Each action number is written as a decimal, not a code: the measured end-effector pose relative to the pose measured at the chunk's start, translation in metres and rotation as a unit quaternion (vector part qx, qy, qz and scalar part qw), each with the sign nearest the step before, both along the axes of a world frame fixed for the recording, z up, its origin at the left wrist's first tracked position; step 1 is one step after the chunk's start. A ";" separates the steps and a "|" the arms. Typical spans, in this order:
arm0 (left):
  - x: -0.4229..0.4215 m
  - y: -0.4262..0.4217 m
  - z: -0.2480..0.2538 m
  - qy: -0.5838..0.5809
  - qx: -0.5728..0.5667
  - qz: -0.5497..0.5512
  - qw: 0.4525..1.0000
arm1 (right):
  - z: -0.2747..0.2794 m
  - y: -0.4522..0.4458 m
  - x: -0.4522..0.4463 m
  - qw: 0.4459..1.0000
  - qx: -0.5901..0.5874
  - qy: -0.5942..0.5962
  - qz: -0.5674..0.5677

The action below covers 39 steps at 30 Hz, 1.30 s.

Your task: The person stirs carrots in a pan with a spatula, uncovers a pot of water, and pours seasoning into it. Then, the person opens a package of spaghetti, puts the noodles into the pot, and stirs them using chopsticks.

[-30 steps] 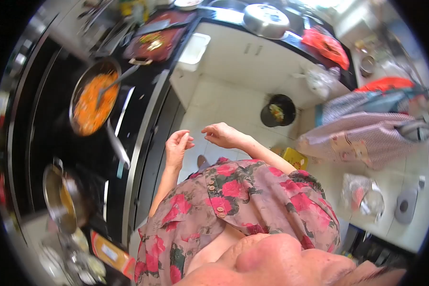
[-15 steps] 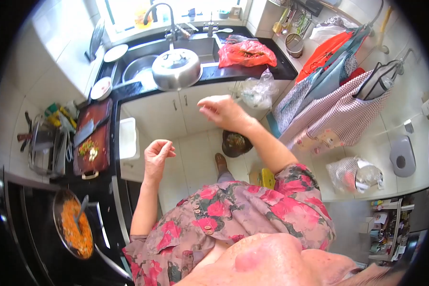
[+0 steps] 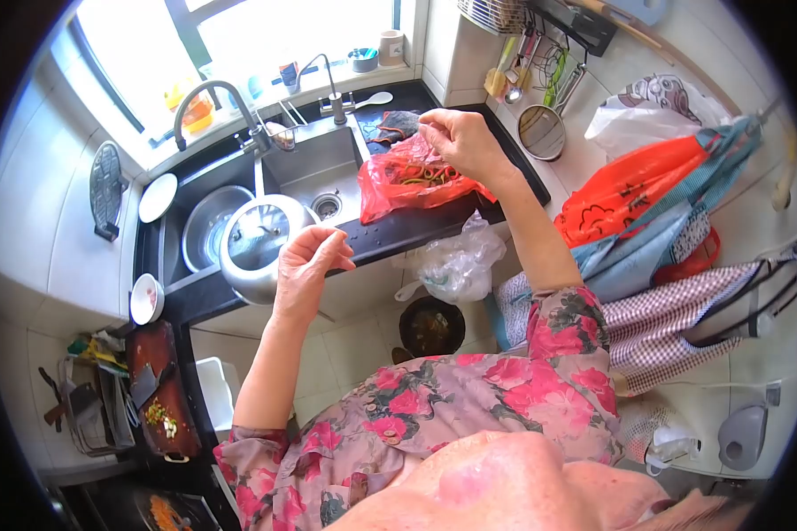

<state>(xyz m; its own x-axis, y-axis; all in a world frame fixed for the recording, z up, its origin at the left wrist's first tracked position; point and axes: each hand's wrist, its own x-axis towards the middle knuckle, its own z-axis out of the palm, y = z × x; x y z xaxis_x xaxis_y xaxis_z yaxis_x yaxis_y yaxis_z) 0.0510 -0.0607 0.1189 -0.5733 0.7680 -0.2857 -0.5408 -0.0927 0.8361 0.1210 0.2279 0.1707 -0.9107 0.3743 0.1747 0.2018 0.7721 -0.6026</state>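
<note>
My right hand is over the back edge of a red plastic bag on the counter right of the sink. Its fingers are curled, and whether they grip the bag film is hidden. Thin green and reddish vegetable pieces show inside the bag. In front of a glass-lidded steel pan, my left hand hangs in the air, thumb and fingers drawn together and nothing visible in them. The pan stands at the sink's front edge, its clear lid on top.
Left of the pan, a metal basin sits in the double sink. A clear plastic bag hangs off the counter above a dark bin. A cutting board holds a cleaver and chopped bits. Aprons hang at right.
The view has turned toward the sink and come closer. My right hand has moved forward to the red bag. My left hand has risen in front of the pan, still closed.
</note>
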 end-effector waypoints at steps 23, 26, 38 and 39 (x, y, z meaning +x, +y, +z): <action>-0.081 0.095 -0.023 -0.062 0.143 -0.134 0.979 | 0.168 0.220 0.048 0.642 0.677 -0.199 -0.300; -0.066 0.106 -0.024 -0.066 0.131 -0.181 0.972 | 0.179 0.274 0.062 0.659 0.602 -0.302 -0.334; -0.016 0.133 -0.001 -0.004 0.136 -0.215 0.967 | 0.273 0.253 0.168 0.731 0.552 -0.266 -0.300; -0.013 0.128 0.004 -0.001 0.145 -0.210 0.967 | 0.260 0.198 0.157 0.743 0.560 -0.186 -0.315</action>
